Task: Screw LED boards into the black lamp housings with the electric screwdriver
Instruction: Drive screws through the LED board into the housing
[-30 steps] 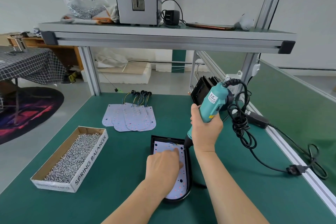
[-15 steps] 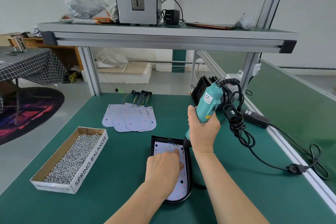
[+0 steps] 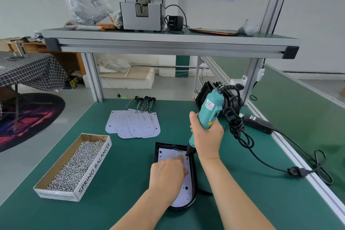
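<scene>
Assembly work at a green workbench point(image 3: 121, 201), seen from above the hands. Right hand point(image 3: 207, 136) clenched round the barrel of a teal electric screwdriver point(image 3: 211, 112), held nearly upright with the top leaning right, bit down on the far right corner of a white LED board point(image 3: 183, 192). Board seated inside a black lamp housing point(image 3: 194, 177) lying flat near the front edge of the bench. Left hand point(image 3: 168, 173) resting knuckles-up on the board, forefinger stretched toward the bit, other fingers folded under; impossible to tell whether anything pinched beneath. Black cord point(image 3: 242, 136) looping from the top of the tool and trailing off to the right. Farther back, a fanned pile of loose LED boards point(image 3: 134, 123) with wire tails, and more black housings point(image 3: 202, 95) stacked on edge behind the tool. To the left, an open cardboard box point(image 3: 93, 168) marked "SPRING BALANCER", full of silver screws point(image 3: 74, 164). Overhead, a shelf point(image 3: 168, 43) bearing a grey machine point(image 3: 141, 15).
</scene>
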Demonstrator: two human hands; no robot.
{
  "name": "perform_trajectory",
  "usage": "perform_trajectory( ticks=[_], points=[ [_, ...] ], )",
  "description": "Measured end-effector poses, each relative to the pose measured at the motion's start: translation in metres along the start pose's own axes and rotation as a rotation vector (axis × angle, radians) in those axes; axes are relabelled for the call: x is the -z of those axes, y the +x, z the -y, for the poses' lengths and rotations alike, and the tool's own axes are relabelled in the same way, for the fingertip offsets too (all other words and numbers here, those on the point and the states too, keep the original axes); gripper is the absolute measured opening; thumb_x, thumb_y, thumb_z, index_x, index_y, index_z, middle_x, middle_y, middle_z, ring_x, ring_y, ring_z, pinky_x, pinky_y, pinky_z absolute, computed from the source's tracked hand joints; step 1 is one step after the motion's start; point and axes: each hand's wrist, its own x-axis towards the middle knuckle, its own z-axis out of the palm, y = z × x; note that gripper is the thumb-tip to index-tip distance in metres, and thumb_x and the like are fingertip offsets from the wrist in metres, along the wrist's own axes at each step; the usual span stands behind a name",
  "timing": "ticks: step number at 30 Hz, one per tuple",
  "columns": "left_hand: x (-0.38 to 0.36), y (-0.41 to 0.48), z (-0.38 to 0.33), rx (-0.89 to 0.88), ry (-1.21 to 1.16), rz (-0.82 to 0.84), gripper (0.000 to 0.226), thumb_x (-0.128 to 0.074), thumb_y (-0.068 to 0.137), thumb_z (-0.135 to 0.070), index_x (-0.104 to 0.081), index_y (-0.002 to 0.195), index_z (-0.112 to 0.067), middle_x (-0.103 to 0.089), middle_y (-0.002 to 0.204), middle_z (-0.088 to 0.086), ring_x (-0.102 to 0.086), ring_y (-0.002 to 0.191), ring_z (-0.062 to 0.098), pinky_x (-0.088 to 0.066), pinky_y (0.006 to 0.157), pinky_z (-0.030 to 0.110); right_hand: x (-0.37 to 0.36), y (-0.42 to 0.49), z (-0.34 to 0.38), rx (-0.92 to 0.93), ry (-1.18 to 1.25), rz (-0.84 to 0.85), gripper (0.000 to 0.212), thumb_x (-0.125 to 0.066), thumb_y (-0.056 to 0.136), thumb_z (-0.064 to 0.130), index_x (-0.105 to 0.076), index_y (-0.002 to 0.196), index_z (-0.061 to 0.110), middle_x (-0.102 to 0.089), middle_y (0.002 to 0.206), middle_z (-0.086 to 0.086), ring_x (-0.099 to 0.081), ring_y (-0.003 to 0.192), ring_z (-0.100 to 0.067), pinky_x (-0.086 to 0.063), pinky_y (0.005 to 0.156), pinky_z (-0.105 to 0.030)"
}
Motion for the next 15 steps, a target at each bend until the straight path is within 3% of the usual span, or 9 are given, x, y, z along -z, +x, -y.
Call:
perform_trajectory(
  ticks=[5,8,12,15],
  points=[
    [0.003,-0.001,-0.002,0.007,0.042,-0.005,0.026,-0.041,0.104,-0.042,-0.05,0.117,-0.021,-0.068,0.107,0.0,-0.066,0.098,0.029,-0.032,0.065,0.031,0.015,-0.008,0.017,0.034,0.093,-0.016,0.017,-0.072,0.076,0.045,-0.064,0.071,0.03,-0.066,0.064,0.001,-0.064,0.06,-0.017,-0.056,0.063,-0.031],
    [0.007,-0.002,-0.005,0.028,0.063,0.053,0.028,-0.042,0.104,-0.039,-0.05,0.123,-0.02,-0.067,0.112,0.002,-0.065,0.104,0.03,-0.034,0.069,0.031,0.024,-0.014,0.018,-0.022,0.147,-0.107,0.018,-0.075,0.078,0.041,-0.064,0.072,0.028,-0.067,0.063,0.002,-0.065,0.059,-0.011,-0.053,0.061,-0.023],
    [0.014,-0.005,-0.005,0.062,-0.026,0.175,0.043,-0.043,0.103,-0.022,-0.034,0.144,-0.017,-0.063,0.124,0.006,-0.06,0.114,0.033,-0.038,0.077,0.034,0.035,-0.02,0.016,-0.102,0.175,-0.288,0.028,-0.076,0.078,0.048,-0.063,0.079,0.023,-0.07,0.065,0.002,-0.068,0.06,-0.011,-0.054,0.066,-0.032],
    [0.025,-0.01,0.003,0.111,-0.376,0.294,0.062,-0.035,0.1,-0.009,-0.013,0.157,-0.011,-0.061,0.128,0.013,-0.06,0.104,0.03,-0.043,0.078,0.032,0.043,-0.024,0.018,-0.185,0.245,-0.401,0.039,-0.072,0.072,0.06,-0.06,0.085,0.026,-0.072,0.07,0.004,-0.069,0.064,-0.01,-0.057,0.071,-0.036]
  ],
)
